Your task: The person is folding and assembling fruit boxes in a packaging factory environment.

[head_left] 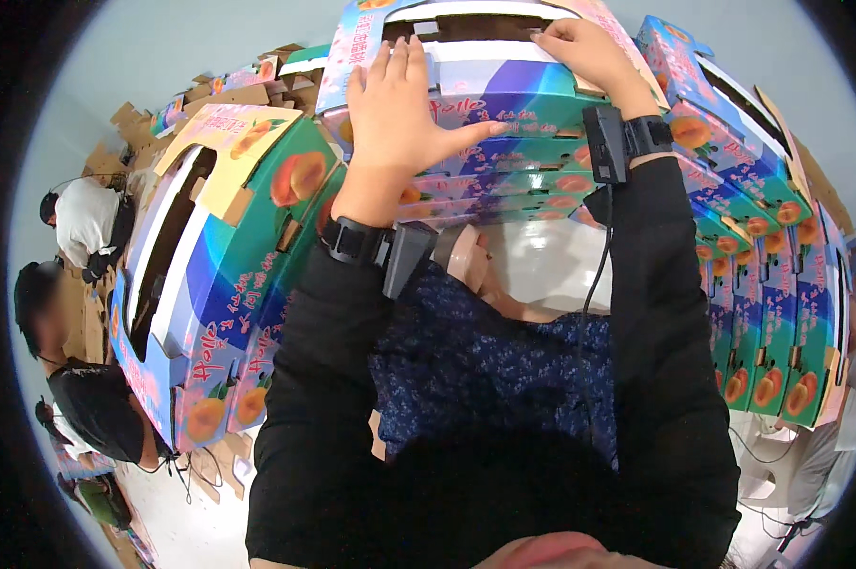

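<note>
In front of me a colourful cardboard fruit box (532, 95) tops a stack of similar boxes, its long top slot facing up. My left hand (385, 109) lies on its left front part, fingers spread and thumb stretched to the right, holding nothing. At the right end of the slot, my right hand (594, 55) has curled fingers, with thumb and forefinger at the white slot edge; they seem to pinch the cardboard there. The inside of the box is mostly dark.
On my left stands another stack of fruit boxes (243, 237); more stacked boxes (722, 114) rise on my right. Brown cardboard pieces (138, 123) lie at the far left. A person in black (96, 398) and one in white (88, 218) are at the left. A cable (600, 275) hangs from my right wrist.
</note>
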### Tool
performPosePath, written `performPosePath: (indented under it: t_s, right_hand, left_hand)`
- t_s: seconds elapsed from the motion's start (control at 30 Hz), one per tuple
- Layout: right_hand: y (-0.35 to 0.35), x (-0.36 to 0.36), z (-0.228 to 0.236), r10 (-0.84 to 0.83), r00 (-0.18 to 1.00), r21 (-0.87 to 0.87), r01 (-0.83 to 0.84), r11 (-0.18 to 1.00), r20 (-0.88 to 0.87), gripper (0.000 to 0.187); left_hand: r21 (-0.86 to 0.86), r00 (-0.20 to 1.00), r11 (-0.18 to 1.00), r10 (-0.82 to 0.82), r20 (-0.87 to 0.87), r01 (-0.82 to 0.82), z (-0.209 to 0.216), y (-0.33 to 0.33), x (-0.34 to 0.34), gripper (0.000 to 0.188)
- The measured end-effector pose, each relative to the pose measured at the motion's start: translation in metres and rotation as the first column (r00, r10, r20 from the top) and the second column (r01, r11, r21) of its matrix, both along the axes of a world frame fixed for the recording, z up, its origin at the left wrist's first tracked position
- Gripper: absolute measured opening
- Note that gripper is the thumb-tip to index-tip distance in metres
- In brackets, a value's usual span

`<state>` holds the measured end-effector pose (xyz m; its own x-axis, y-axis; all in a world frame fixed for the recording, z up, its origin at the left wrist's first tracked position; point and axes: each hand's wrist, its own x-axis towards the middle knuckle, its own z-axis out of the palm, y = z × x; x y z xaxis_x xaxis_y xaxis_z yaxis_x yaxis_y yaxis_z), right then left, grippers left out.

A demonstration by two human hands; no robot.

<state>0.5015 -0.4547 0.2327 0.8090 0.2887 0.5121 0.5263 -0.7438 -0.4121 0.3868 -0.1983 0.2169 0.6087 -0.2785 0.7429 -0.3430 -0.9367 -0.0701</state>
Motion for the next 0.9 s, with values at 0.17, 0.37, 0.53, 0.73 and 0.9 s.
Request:
performPosePath:
  t_s: [0.17, 0.37, 0.53, 0.73, 0.9]
  right_hand:
    - [-0.001, -0.004, 0.004, -0.044, 0.999, -0.049, 0.044, 0.998, -0.013, 0.037]
    - [0.012, -0.027, 0.016, -0.134, 0.990, 0.037, 0.136, 0.990, -0.037, 0.030]
    - [0.009, -0.025, 0.014, -0.122, 0.992, 0.040, 0.123, 0.992, -0.012, 0.029]
    - [0.011, -0.030, 0.016, -0.148, 0.989, 0.054, 0.147, 0.988, 0.012, 0.028]
    - [0.012, -0.033, 0.017, -0.161, 0.987, 0.017, 0.161, 0.987, -0.006, 0.029]
  left_hand:
    - [0.012, 0.999, 1.000, -0.028, 0.040, 0.027, -0.002, -0.002, 0.005, 0.115]
    - [0.031, 0.996, 0.999, -0.040, 0.080, 0.037, -0.003, 0.001, 0.006, 0.118]
    - [0.038, 0.996, 0.998, -0.052, 0.070, 0.049, -0.002, 0.000, 0.006, 0.119]
    - [0.062, 0.997, 0.997, -0.048, 0.063, 0.044, -0.001, -0.003, 0.001, 0.115]
    - [0.080, 0.998, 0.996, -0.029, 0.053, 0.025, -0.002, -0.002, 0.001, 0.115]
